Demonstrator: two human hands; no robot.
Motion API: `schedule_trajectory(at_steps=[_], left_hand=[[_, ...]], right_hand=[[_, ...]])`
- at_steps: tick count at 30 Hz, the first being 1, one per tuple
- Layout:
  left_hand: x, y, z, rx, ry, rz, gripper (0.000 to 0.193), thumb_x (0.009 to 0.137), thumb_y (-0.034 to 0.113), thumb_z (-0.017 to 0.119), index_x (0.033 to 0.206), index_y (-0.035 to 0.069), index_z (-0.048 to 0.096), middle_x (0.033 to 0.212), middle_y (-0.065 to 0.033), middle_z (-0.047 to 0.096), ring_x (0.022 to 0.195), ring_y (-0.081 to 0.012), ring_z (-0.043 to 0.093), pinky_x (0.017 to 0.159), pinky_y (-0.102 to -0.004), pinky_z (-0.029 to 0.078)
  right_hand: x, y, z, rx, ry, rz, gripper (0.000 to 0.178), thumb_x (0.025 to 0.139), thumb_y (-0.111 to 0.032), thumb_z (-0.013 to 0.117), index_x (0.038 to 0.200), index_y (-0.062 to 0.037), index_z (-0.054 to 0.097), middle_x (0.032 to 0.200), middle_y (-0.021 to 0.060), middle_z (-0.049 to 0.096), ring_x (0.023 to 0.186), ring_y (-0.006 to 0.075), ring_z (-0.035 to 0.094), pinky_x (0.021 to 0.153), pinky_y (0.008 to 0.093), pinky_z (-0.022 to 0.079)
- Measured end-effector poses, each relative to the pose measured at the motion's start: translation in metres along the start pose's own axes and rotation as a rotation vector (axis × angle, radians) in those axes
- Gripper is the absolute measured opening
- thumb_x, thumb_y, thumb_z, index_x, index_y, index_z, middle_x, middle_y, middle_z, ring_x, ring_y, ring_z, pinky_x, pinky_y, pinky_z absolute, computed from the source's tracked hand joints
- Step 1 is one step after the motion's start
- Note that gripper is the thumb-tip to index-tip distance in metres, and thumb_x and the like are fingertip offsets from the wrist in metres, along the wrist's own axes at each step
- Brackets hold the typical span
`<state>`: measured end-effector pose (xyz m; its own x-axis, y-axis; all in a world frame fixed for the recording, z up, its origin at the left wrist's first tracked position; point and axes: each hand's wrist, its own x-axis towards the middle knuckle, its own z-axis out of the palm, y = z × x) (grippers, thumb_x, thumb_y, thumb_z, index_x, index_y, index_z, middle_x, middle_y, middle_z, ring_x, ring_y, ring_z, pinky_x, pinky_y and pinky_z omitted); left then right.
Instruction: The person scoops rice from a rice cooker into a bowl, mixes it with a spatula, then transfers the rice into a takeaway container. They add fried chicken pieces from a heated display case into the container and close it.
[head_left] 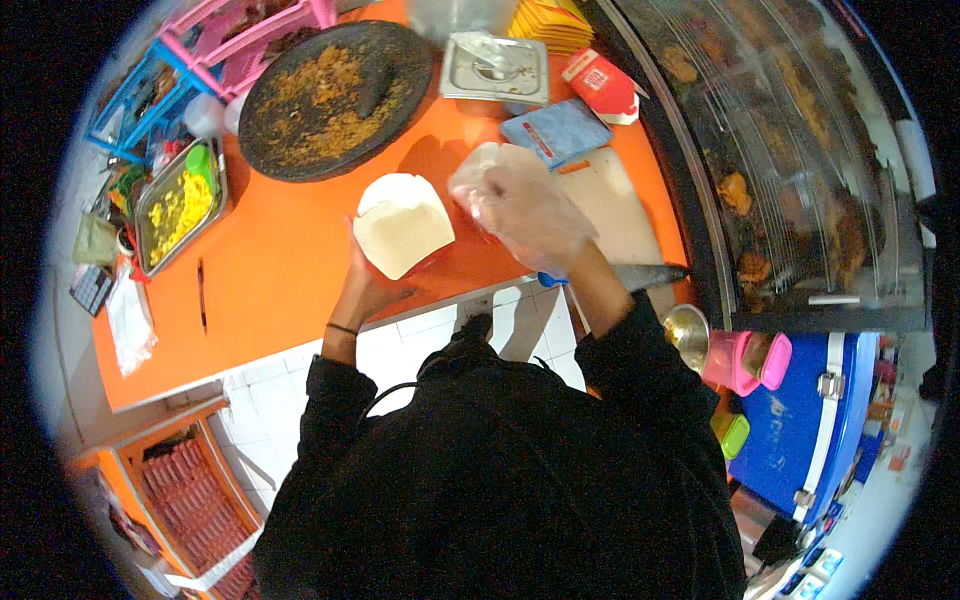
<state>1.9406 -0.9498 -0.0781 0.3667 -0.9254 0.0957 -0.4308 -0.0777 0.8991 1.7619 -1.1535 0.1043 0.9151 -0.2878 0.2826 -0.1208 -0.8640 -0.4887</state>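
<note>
My left hand (365,285) is wrapped round the near left side of a paper takeout box (405,235). Pale flaps of the box face me, and a little red shows low on its side. Just right of the box is my right hand (525,205), in a clear plastic glove, its fingers curled in. Anything inside those fingers is hidden by the glove. A white cutting board (610,205) lies to the right of the glove, with a knife (645,275) across its near end. Beyond the board is a folded blue cloth (556,132).
A large stone mortar (335,100) with orange-brown paste stands at the back left. Left of it is a metal tray (182,210) of yellow food. A lidded steel pan (495,70) and a red takeout box (603,85) sit at the back; a glass display case (790,170) bounds the right side.
</note>
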Motion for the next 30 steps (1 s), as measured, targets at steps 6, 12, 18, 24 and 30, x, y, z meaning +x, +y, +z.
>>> schedule_trajectory(at_steps=[6, 12, 18, 24, 30], left_hand=[[-0.047, 0.058, -0.070, 0.781, -0.363, -0.705, 0.075, 0.071, 0.042, 0.075, 0.125, -0.004, 0.051, 0.125, -0.0271, 0.052, 0.118, -0.0351, 0.051, 0.102, -0.0416, 0.039], [-0.017, 0.170, 0.033, -0.183, -0.908, -0.414, 0.032, 0.096, 0.017, 0.052, 0.120, -0.004, 0.057, 0.102, -0.0139, 0.066, 0.087, -0.0178, 0.065, 0.077, -0.0283, 0.051], [-0.062, 0.281, 0.237, -0.455, -1.567, -0.272, 0.041, 0.100, 0.022, 0.042, 0.136, 0.003, 0.043, 0.122, -0.0147, 0.058, 0.103, -0.0190, 0.061, 0.087, -0.0298, 0.049], [-0.204, 0.333, 0.383, -0.533, -1.863, -0.665, 0.064, 0.098, 0.030, 0.046, 0.148, 0.013, 0.009, 0.140, -0.0184, 0.037, 0.126, -0.0282, 0.044, 0.098, -0.0421, 0.044], [-0.272, 0.333, 0.483, -0.627, -1.323, -0.808, 0.049, 0.097, 0.016, 0.047, 0.137, 0.012, 0.018, 0.128, -0.0168, 0.041, 0.121, -0.0291, 0.045, 0.094, -0.0473, 0.048]], right_hand=[[-0.189, -0.005, -0.104, -0.028, 0.784, 0.663, 0.026, 0.094, -0.024, 0.054, 0.104, -0.0031, 0.064, 0.094, 0.0086, 0.066, 0.085, 0.0140, 0.060, 0.079, 0.0290, 0.047], [-0.500, -0.095, -0.147, -0.413, 1.140, 1.454, 0.018, 0.088, -0.013, 0.060, 0.103, -0.0041, 0.064, 0.090, 0.0066, 0.067, 0.080, 0.0141, 0.060, 0.074, 0.0277, 0.047], [-0.659, -0.187, -0.080, -0.642, 0.482, 2.065, 0.046, 0.077, -0.025, 0.071, 0.118, -0.0079, 0.059, 0.093, 0.0128, 0.067, 0.083, 0.0240, 0.065, 0.075, 0.0347, 0.052], [-0.695, -0.165, -0.039, -0.653, 0.484, 1.686, 0.025, 0.080, -0.010, 0.049, 0.102, -0.0066, 0.061, 0.084, 0.0210, 0.065, 0.071, 0.0376, 0.064, 0.063, 0.0460, 0.052], [-0.737, -0.165, -0.082, -0.556, 0.291, 1.794, 0.037, 0.088, -0.017, 0.043, 0.115, 0.0058, 0.053, 0.089, 0.0236, 0.066, 0.082, 0.0374, 0.065, 0.070, 0.0450, 0.053]])
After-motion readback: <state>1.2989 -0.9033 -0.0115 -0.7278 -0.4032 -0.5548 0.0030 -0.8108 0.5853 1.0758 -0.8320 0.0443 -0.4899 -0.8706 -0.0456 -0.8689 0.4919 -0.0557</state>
